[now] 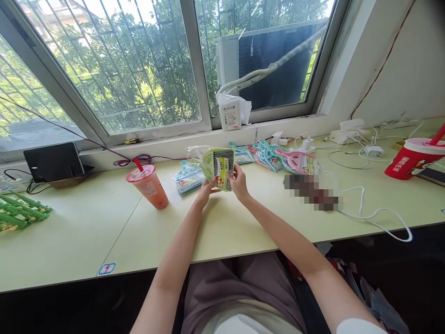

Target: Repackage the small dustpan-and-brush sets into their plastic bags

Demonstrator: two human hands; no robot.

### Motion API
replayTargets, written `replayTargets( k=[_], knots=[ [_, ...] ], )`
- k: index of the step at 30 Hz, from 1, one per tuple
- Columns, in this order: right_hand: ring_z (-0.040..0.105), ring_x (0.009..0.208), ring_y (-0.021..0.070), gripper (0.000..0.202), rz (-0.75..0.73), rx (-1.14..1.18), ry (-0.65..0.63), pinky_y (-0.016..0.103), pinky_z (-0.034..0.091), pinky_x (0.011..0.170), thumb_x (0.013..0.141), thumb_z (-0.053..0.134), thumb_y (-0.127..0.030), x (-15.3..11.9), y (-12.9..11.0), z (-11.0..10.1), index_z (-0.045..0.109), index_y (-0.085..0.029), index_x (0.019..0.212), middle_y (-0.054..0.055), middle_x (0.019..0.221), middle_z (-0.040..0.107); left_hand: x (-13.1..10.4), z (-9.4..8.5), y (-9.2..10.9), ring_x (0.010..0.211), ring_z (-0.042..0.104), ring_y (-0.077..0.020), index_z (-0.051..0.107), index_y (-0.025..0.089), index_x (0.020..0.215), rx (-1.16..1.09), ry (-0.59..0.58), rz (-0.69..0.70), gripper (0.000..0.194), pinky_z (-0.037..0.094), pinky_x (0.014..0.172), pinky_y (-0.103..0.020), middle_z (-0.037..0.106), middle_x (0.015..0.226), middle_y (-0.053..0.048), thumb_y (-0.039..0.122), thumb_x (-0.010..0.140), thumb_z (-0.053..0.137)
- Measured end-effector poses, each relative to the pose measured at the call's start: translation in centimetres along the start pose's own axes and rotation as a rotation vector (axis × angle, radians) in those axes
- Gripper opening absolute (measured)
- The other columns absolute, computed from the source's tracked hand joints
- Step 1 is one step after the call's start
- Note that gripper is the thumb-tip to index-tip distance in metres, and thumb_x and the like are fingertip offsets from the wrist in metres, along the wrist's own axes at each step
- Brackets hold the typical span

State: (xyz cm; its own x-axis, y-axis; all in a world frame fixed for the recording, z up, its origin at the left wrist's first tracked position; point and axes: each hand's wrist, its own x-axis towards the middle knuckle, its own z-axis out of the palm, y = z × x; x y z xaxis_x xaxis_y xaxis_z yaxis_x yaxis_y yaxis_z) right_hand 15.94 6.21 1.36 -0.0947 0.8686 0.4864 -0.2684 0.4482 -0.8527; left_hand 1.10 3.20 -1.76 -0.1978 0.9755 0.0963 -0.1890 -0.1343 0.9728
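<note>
Both hands hold a green packaged item [221,168] with a dark striped front and a yellow label, raised a little above the table. My left hand [205,192] grips its lower left edge, and my right hand [238,182] has its fingers closed on the right edge. Just left of it lies a light blue packaged item [189,178]. Behind it is a teal one [240,154]. Farther right, more teal packages [269,154] lie beside a pink one [299,161].
An orange drink cup [149,188] stands left of my hands, near a black tablet [54,163]. On the right are a blurred object [311,191], a white cable [378,212], chargers and a red cup [413,158]. The table [146,246] ends near my lap.
</note>
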Motion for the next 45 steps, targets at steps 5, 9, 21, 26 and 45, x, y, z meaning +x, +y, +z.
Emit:
replayTargets(
  k=[5, 9, 21, 26, 45],
  knots=[
    [0.060, 0.088, 0.0204, 0.022, -0.065, -0.095, -0.012, 0.031, 0.048, 0.085, 0.078, 0.057, -0.021, -0.8, 0.0, 0.2, 0.061, -0.023, 0.100, 0.003, 0.094, 0.066, 0.1, -0.4, -0.2, 0.096, 0.066, -0.0242, 0.061, 0.017, 0.111, -0.007, -0.050, 0.032, 0.047, 0.056, 0.083, -0.045, 0.066, 0.115, -0.012, 0.047, 0.075, 0.071],
    [0.060, 0.083, 0.0210, 0.019, -0.010, -0.085, -0.045, 0.031, 0.047, 0.085, 0.076, 0.060, -0.021, -0.9, -0.3, 0.4, 0.062, -0.024, 0.095, 0.001, 0.083, 0.066, 0.4, -0.9, -0.4, 0.099, 0.065, -0.0234, 0.061, 0.018, 0.112, -0.006, -0.059, 0.038, 0.047, 0.055, 0.084, -0.042, 0.066, 0.117, -0.011, 0.048, 0.076, 0.070],
    [0.065, 0.097, 0.0227, 0.026, 0.369, 0.395, -0.027, 0.039, 0.053, 0.088, 0.063, 0.067, -0.015, 0.9, 2.4, -0.3, 0.058, -0.021, 0.087, 0.003, 0.094, 0.072, -0.7, 1.3, 1.0, 0.111, 0.063, -0.0248, 0.062, 0.017, 0.120, -0.266, 0.030, 0.029, 0.046, 0.049, 0.098, -0.039, 0.070, 0.114, -0.009, 0.031, 0.077, 0.071],
    [0.066, 0.096, 0.0243, 0.027, 0.357, 0.440, 0.016, 0.041, 0.055, 0.084, 0.063, 0.070, -0.016, 1.1, 2.1, -0.5, 0.058, -0.021, 0.086, 0.003, 0.091, 0.072, -0.9, 1.5, 0.7, 0.112, 0.063, -0.0263, 0.063, 0.017, 0.118, -0.231, -0.120, -0.074, 0.047, 0.050, 0.095, -0.040, 0.068, 0.120, -0.010, 0.032, 0.075, 0.073],
    [0.067, 0.076, 0.0163, 0.015, 0.528, 0.574, 0.230, 0.029, 0.057, 0.073, 0.072, 0.062, -0.018, 1.3, 3.7, -0.4, 0.059, -0.019, 0.087, 0.000, 0.082, 0.071, 0.0, 2.3, -0.5, 0.100, 0.066, -0.0271, 0.060, 0.019, 0.113, -0.096, 0.070, 0.177, 0.063, 0.052, 0.088, -0.041, 0.071, 0.106, -0.009, 0.035, 0.058, 0.086]
  ],
)
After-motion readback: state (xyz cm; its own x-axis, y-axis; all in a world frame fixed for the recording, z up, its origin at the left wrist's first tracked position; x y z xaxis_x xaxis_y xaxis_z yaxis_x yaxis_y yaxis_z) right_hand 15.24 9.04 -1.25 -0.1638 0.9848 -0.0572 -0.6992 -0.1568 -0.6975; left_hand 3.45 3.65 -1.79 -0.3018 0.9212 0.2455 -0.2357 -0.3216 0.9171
